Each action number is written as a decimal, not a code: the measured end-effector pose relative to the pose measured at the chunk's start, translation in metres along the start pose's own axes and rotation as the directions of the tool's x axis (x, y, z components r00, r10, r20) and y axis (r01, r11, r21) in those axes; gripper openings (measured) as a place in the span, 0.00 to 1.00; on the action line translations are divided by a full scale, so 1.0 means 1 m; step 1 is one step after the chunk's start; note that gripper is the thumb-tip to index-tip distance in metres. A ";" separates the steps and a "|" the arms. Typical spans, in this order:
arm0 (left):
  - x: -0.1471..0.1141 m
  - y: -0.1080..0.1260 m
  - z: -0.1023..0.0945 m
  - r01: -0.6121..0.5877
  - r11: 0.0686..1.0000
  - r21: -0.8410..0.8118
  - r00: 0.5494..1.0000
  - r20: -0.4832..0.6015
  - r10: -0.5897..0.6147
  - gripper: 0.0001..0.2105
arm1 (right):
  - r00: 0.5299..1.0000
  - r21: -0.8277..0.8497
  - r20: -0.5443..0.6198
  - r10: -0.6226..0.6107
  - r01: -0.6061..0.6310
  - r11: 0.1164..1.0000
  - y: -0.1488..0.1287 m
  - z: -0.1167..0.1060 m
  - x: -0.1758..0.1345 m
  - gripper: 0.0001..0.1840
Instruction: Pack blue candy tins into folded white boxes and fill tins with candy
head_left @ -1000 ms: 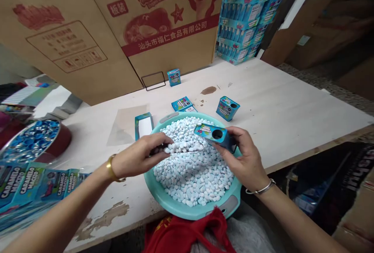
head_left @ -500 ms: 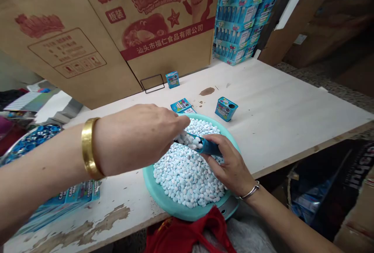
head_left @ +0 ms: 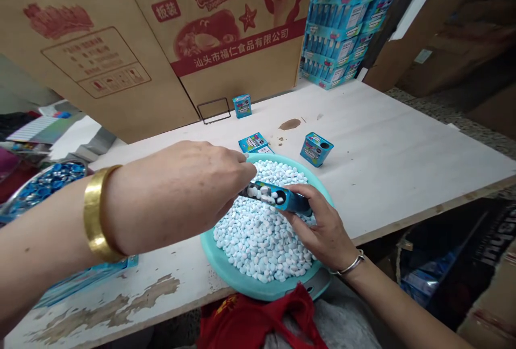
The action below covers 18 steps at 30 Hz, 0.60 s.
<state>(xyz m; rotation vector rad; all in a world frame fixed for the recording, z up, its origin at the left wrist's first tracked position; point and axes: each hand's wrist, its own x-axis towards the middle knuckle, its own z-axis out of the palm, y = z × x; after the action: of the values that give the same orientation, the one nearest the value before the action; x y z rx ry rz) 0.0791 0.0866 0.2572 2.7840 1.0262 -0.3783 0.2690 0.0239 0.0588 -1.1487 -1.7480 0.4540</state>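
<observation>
- Red cloth (head_left: 258, 319) lies at your lap, against the near side of the teal basin (head_left: 223, 278).
- Your left hand (head_left: 177, 198) is curled, seemingly pinching the scoop (head_left: 253, 198); its fingertips are hidden from view.
- Your right hand (head_left: 320, 225) pinches a blue box (head_left: 296, 204) between thumb and fingers, holding it tilted above the pale candies (head_left: 262, 247) heaped in the basin.
- Candies on the scoop sit right at the box's round hole, so filling looks to be the step in hand. You'd want the scoop's tip kept on that hole and the box steady; pieces could jam there or spill back.
- Just past the basin, a box (head_left: 316, 150) stands on the table; another (head_left: 253, 142) lies near the rim.
- Farther back, a small box (head_left: 242, 106) stands before the big carton (head_left: 234, 80).
</observation>
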 end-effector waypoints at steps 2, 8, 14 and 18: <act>-0.002 -0.001 0.002 -0.004 1.000 -0.006 1.000 -0.004 0.004 0.10 | 1.000 0.009 0.014 0.001 -0.001 1.000 -0.001 0.001 0.000 0.20; -0.007 0.000 0.008 -0.022 0.998 -0.063 1.000 -0.014 0.021 0.11 | 0.999 0.023 0.037 -0.001 0.000 1.000 -0.001 0.002 0.000 0.20; -0.026 -0.019 0.019 0.011 0.997 -0.081 0.992 -0.126 -0.021 0.11 | 0.995 0.113 0.009 0.102 -0.103 0.988 0.002 0.001 -0.001 0.19; -0.037 -0.052 0.066 0.117 0.988 -0.102 0.986 -0.103 -0.128 0.10 | 0.956 0.404 0.009 0.293 -0.271 0.874 0.005 0.002 -0.002 0.21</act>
<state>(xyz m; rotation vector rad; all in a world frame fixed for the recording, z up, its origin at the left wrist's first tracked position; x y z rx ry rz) 0.0060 0.0884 0.2014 2.6902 1.2107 -0.1872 0.2696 0.0251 0.0534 -1.1029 -1.3572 0.9094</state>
